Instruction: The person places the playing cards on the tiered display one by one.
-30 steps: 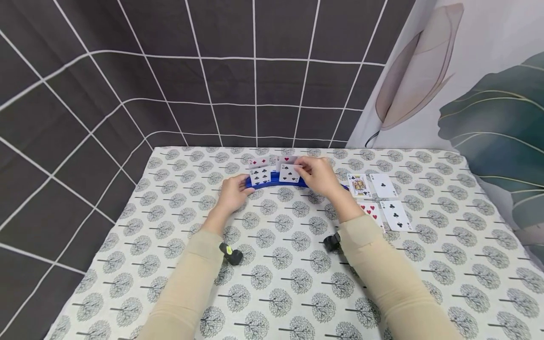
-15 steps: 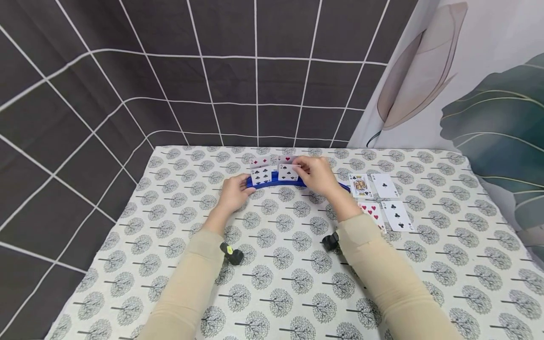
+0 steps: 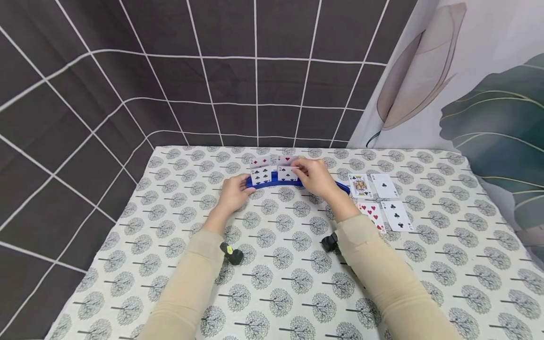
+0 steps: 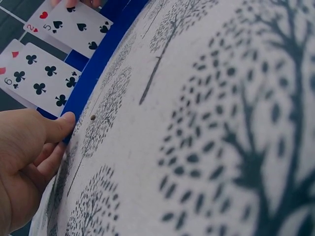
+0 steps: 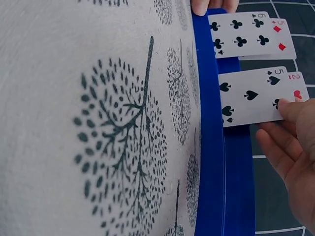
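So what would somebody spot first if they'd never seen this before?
Probably the bright blue rack near the table's far edge, with cards standing in it and the left hand gripping its left end. Next, the right hand pinching the five of spades at the rack. Then maybe the dark backdrop with white lines, behind the table.

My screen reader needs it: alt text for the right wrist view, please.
The right hand holds the five of spades by a top corner, its lower edge at a blue rack, with the two of hearts behind. Alongside, the six of clubs overlaps the five of diamonds; the left hand touches the rack's far end.
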### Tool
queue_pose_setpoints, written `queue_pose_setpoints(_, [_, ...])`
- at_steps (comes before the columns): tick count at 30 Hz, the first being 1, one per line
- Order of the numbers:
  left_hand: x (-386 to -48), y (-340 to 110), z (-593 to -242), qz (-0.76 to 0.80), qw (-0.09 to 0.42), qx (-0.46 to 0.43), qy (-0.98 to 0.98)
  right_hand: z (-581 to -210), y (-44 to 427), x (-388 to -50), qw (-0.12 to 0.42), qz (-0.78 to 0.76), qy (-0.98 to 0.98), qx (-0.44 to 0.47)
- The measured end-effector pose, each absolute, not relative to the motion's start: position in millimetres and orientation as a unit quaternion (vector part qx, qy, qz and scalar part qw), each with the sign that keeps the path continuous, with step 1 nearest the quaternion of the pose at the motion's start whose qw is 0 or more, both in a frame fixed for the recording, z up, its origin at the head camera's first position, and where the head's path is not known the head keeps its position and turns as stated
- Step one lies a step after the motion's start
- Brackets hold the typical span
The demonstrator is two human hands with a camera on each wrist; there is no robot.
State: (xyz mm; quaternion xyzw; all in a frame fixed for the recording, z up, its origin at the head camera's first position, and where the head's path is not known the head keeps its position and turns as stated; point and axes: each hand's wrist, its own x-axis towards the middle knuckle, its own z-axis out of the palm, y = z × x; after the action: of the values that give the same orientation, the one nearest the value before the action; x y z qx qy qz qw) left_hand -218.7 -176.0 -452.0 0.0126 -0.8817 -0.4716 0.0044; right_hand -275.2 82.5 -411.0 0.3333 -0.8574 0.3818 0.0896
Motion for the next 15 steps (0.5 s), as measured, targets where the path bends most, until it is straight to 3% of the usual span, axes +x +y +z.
queue_pose_setpoints(15, [-219,-176,-453,-0.467,0.011,0.011,-0.884,-415,95,-272,0.098,0.407,-0.852,0.315])
